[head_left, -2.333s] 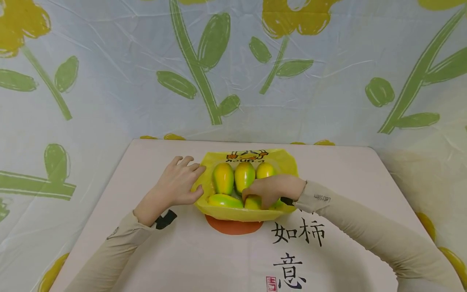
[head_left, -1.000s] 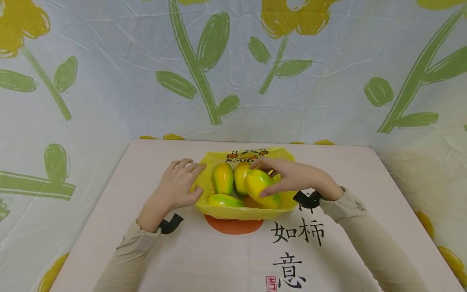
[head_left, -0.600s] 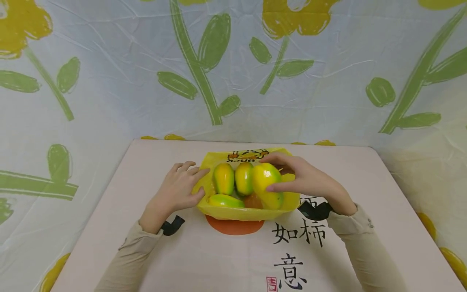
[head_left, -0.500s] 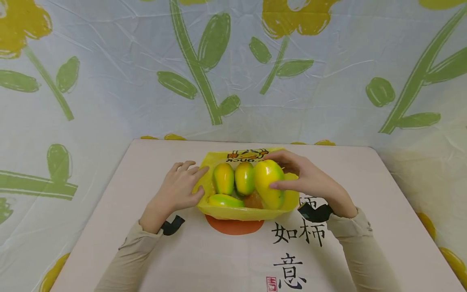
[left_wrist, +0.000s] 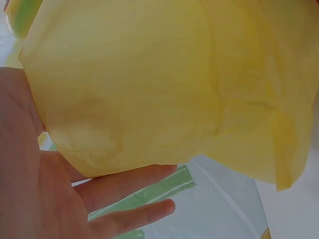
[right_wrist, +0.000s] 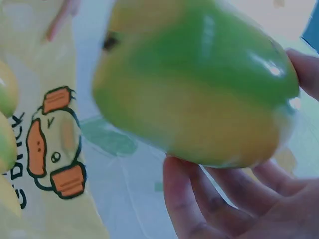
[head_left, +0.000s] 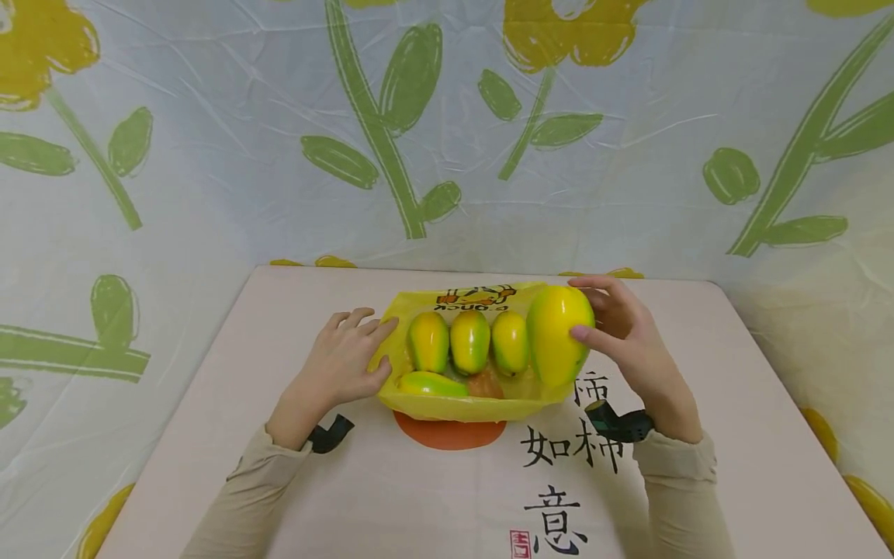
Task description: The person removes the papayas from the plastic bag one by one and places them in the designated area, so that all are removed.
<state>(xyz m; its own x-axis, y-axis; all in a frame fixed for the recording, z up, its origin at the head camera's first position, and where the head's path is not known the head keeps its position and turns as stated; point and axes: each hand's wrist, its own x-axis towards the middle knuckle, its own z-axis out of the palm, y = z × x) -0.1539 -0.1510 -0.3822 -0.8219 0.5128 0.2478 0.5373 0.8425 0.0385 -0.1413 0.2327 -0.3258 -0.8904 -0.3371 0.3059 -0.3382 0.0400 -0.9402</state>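
Head view: near the middle of the tabletop's (head_left: 335, 497) far edge, the right hand (head_left: 639, 345) is pinching one lifted mango (head_left: 555, 334) over a yellow bag's (head_left: 454, 409) right rim. The left hand (head_left: 341, 357) is spreading its fingers at the left rim; four mangoes (head_left: 469, 341) are lying inside, not yet lifted.

Room at near right of yellow bag (head_left: 457, 409), mango row (head_left: 470, 342) behind

One yellow bag (head_left: 461, 407), four mangoes (head_left: 428, 341) inside it, a fifth mango (head_left: 556, 334) at its right edge; two hands (head_left: 344, 361) (head_left: 646, 353) beside it.
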